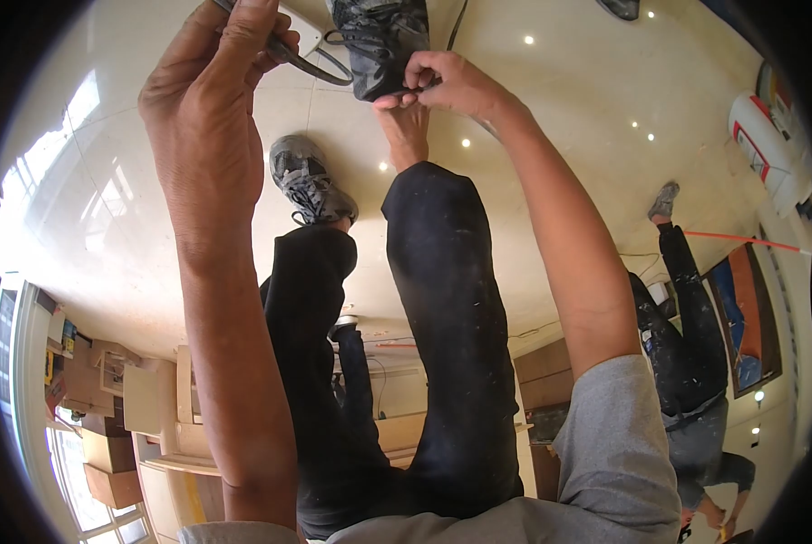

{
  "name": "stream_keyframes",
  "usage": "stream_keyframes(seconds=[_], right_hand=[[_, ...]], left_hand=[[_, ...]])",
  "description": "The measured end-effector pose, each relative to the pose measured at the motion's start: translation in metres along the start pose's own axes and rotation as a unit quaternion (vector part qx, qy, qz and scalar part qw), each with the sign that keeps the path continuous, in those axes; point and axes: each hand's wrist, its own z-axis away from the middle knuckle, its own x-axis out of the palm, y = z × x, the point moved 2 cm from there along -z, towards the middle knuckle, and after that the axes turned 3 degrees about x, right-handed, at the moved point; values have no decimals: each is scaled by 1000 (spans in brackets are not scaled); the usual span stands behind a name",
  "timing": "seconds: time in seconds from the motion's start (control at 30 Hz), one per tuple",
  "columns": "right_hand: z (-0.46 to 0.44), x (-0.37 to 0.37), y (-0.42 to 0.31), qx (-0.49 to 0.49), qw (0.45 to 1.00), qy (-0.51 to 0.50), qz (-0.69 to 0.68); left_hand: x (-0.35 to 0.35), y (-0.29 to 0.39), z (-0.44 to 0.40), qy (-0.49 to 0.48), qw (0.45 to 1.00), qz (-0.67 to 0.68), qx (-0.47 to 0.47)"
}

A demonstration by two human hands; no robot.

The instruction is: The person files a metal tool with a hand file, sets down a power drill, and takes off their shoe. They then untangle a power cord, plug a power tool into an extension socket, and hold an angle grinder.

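My left hand (215,77), raised at the upper left, is closed around a dark grey cord (320,72). The cord curves out from my fingers to the right. Farther right, my right hand (447,80) has its fingers bent in a pinch against the lower edge of a dark patterned lace-up shoe (383,45). What they pinch is too small to make out. Bare skin of a foot or ankle (408,136) shows just below the shoe, above my black trouser leg (442,272). A white object (301,34) lies partly hidden behind my left fingers.
My other grey shoe (311,181) stands on the glossy tiled floor (496,208). A person in dark trousers (691,299) is at the right, near a red line (741,238). Cardboard boxes (111,453) and wooden panels (152,399) appear at the lower left.
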Motion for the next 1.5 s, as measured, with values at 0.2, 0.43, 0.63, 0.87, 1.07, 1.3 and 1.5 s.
stream_keyframes(seconds=[0.2, 0.43, 0.63, 0.87, 1.07, 1.3, 1.5], right_hand=[[-1, 3, -32, 53, 991, 113, 53], [-23, 26, -67, 105, 925, 171, 324], [-38, 47, -75, 26, 829, 273, 487], [-33, 24, -69, 20, 827, 243, 507], [7, 49, -78, 273, 841, 443, 147], [-25, 108, -53, 150, 645, 311, -682], [-49, 111, -38, 148, 573, 316, -742]], left_hand=[[-8, 11, -2, 2, 1000, -14, 16], [-22, 11, -3, 3, 1000, 21, 14], [-50, -3, -13, -60, 996, 69, 6], [-62, 0, -11, -39, 998, 51, -1], [-69, 6, -8, -4, 998, 69, -6], [-72, 15, -12, -4, 995, 84, -48], [-75, 18, -6, -6, 993, 95, -64]])
